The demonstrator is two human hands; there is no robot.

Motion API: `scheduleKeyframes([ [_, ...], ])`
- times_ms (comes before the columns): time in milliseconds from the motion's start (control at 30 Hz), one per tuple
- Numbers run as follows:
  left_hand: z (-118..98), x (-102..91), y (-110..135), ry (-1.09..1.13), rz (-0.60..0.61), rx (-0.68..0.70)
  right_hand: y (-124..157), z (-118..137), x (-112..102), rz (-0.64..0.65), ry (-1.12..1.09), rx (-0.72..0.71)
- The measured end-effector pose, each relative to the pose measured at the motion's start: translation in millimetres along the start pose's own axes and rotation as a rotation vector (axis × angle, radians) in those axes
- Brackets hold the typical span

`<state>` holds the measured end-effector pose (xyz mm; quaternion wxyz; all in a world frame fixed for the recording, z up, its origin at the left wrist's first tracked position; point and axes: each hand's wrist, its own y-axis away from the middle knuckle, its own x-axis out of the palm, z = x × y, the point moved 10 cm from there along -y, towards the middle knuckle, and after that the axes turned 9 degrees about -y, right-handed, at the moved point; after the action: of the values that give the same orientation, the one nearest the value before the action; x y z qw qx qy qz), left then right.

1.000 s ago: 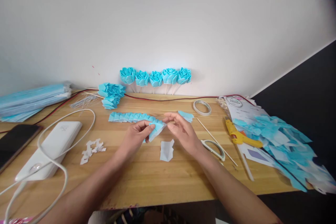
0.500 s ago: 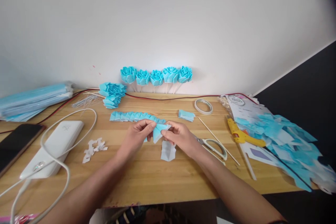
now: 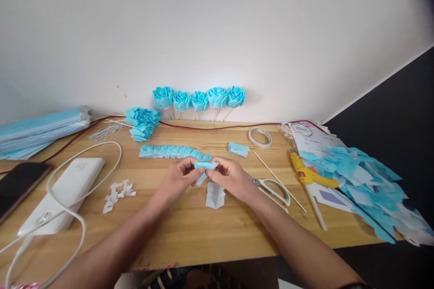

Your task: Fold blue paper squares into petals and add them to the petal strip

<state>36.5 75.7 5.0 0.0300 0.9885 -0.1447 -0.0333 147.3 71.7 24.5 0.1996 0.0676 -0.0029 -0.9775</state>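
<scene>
- Pinching a folded blue piece (image 3: 205,165) with both the left hand (image 3: 176,176) and the right hand (image 3: 234,178), thumbs on its near side.
- Held over the desk (image 3: 190,237), between a small pale sheet (image 3: 214,196) and the right end of a blue pleated row (image 3: 169,151).

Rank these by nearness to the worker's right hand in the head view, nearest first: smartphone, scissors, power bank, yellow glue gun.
1. Scissors, just to the right of the right hand.
2. Yellow glue gun, farther right.
3. White power bank, well to the left.
4. Smartphone, at the far left edge.
</scene>
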Motion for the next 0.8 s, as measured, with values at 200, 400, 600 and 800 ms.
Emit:
scheduleKeyframes([
  [200,2,-3.5,-2,0.009,-0.031,-0.004,-2,7,-8,-0.057,-0.038,-0.041],
  [400,5,-2.5,-1,0.036,-0.023,-0.034,-3,4,-19,-0.108,-0.117,-0.036],
  [600,4,-6.2,-2,0.053,-0.056,-0.028,-2,3,-21,-0.107,-0.255,-0.026],
  [800,5,-1.8,-1,0.037,-0.023,-0.023,-3,4,-15,-0.094,-0.137,-0.032],
])
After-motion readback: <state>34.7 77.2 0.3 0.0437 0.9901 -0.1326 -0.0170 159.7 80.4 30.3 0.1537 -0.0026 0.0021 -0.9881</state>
